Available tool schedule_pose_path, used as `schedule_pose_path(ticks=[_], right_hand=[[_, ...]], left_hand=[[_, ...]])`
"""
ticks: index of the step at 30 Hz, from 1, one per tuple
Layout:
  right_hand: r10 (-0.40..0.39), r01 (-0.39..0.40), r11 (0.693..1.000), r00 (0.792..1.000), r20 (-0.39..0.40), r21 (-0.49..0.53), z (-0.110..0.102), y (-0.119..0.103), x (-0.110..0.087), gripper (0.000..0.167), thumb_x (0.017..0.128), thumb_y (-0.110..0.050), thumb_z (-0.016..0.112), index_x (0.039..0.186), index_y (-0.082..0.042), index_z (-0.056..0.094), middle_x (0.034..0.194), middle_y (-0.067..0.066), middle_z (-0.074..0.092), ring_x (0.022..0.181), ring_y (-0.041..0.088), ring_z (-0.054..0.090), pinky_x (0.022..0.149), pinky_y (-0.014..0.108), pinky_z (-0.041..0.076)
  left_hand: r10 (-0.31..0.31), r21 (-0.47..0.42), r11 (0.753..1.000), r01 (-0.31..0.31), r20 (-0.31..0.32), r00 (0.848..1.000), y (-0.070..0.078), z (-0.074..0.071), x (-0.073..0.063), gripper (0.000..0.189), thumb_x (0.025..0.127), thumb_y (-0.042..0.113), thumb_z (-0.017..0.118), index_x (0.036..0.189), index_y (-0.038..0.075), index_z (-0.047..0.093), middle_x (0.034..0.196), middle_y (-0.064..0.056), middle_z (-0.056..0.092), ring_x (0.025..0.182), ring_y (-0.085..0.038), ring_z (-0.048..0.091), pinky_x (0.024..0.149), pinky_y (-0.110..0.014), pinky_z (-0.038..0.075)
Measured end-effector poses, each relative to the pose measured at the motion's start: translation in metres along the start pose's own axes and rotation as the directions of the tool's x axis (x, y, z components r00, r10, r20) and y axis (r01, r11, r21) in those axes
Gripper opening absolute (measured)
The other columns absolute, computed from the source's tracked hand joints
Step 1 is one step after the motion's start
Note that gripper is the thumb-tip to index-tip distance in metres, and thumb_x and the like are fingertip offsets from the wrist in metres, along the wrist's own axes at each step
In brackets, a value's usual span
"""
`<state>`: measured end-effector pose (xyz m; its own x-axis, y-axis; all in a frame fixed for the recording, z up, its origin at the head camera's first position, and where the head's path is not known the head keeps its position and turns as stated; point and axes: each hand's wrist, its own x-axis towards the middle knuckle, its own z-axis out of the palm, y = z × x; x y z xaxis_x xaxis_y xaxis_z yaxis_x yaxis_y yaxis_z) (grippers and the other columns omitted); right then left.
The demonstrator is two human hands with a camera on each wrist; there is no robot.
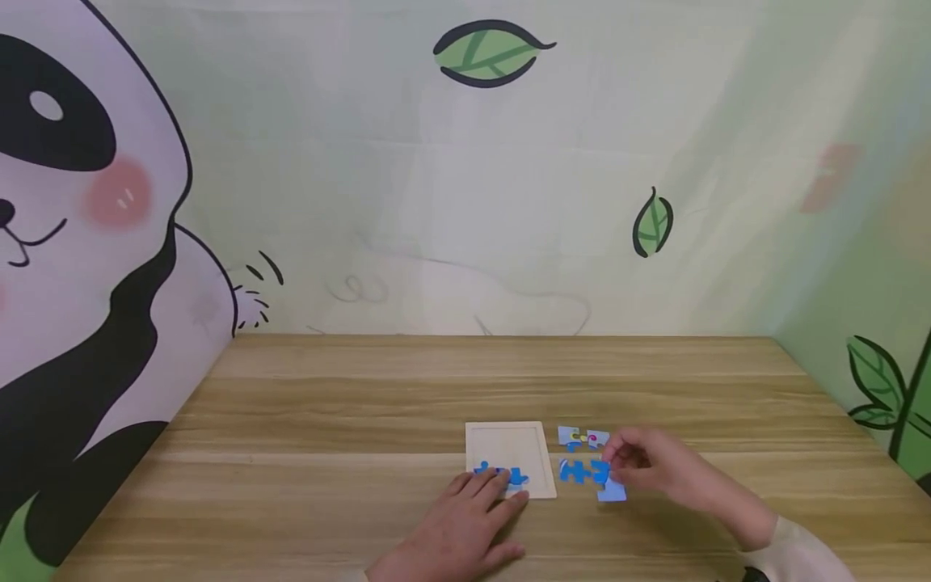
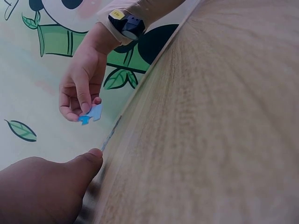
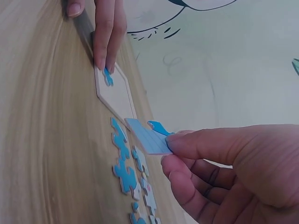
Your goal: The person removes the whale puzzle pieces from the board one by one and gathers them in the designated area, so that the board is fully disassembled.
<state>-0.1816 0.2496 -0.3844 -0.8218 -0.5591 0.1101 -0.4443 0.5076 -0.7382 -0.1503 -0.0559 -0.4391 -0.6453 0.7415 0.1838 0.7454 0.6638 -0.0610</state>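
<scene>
My right hand [image 1: 658,467] pinches a light-blue jigsaw piece [image 3: 145,137] with a darker blue part between thumb and fingertips, raised over the table in both wrist views. My left hand [image 1: 465,525] lies with extended fingers across the near edge of a pale wooden puzzle tray [image 1: 505,443]. Its fingertips touch blue puzzle pieces [image 1: 518,475] lying along the tray's near side and partly cover them. To the right of the tray, loose blue pieces [image 1: 577,471] lie below the right hand. Behind them are paler pieces [image 1: 570,435] with some yellow and pink.
The wood-grain table [image 1: 327,404] extends around the tray on all sides. A backdrop [image 1: 364,162] with a painted panda and leaves rises behind the table. In the left wrist view, the right wrist wears a dark strap with a small device [image 2: 127,25].
</scene>
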Motion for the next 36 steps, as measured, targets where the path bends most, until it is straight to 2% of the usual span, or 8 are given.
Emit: schedule_pose_path(ticks=[7,13,18,21,30,36], right_hand=[[-0.054,0.054,0.998,0.998,0.013,0.01,-0.002,0.01,-0.01,0.009,0.086,-0.003,0.066,0.094,-0.002,0.061,0.083,0.002,0.061,0.075,0.0,0.053,0.062,0.02,0.05],[-0.011,0.01,1.0,0.999,0.042,0.013,-0.005,0.018,-0.018,0.011,0.087,-0.007,0.066,0.096,-0.001,0.061,0.084,0.0,0.061,0.075,-0.001,0.052,0.062,0.019,0.049],[-0.011,0.01,1.0,0.999,0.048,0.02,-0.007,0.028,-0.024,0.009,0.089,-0.005,0.064,0.097,-0.001,0.061,0.084,0.001,0.061,0.075,-0.001,0.053,0.062,0.02,0.05],[0.004,-0.005,1.0,0.999,0.052,0.023,-0.009,0.033,-0.026,0.009,0.09,-0.006,0.063,0.097,-0.001,0.061,0.084,0.001,0.06,0.074,-0.001,0.051,0.058,0.02,0.049],[0.108,-0.108,0.994,0.992,0.067,0.002,-0.01,0.037,-0.03,0.009,0.089,-0.007,0.064,0.096,-0.002,0.062,0.081,-0.001,0.059,0.07,-0.002,0.051,0.055,0.02,0.049],[0.083,-0.081,0.995,0.996,0.019,-0.061,-0.007,0.04,-0.031,0.006,0.087,-0.006,0.065,0.092,-0.003,0.062,0.078,-0.004,0.059,0.069,-0.004,0.05,0.055,0.019,0.048]], left_hand=[[0.0,0.009,1.0,0.0,-0.012,1.0,0.0,0.003,0.0,0.055,0.097,0.057,0.04,0.139,0.023,0.05,0.142,-0.007,0.052,0.132,-0.023,0.048,0.105,-0.042,0.043],[-0.005,-0.002,1.0,0.005,0.013,1.0,-0.001,0.002,0.001,0.055,0.097,0.057,0.039,0.14,0.024,0.049,0.143,-0.007,0.051,0.132,-0.023,0.047,0.106,-0.042,0.042],[0.004,0.009,1.0,-0.004,-0.011,1.0,0.0,0.002,0.0,0.055,0.097,0.057,0.041,0.139,0.023,0.05,0.142,-0.007,0.052,0.131,-0.023,0.048,0.104,-0.042,0.043],[0.001,0.002,1.0,-0.001,-0.003,1.0,0.0,0.002,0.0,0.055,0.097,0.057,0.04,0.139,0.024,0.05,0.143,-0.006,0.051,0.132,-0.022,0.048,0.105,-0.042,0.043],[-0.017,-0.019,1.0,0.018,0.034,0.999,0.001,0.0,0.002,0.056,0.097,0.058,0.038,0.141,0.025,0.048,0.145,-0.006,0.049,0.134,-0.022,0.046,0.107,-0.042,0.041],[-0.023,-0.032,0.999,0.025,0.062,0.998,0.0,0.0,0.001,0.057,0.097,0.059,0.036,0.142,0.025,0.046,0.146,-0.006,0.047,0.135,-0.024,0.044,0.108,-0.043,0.04]])
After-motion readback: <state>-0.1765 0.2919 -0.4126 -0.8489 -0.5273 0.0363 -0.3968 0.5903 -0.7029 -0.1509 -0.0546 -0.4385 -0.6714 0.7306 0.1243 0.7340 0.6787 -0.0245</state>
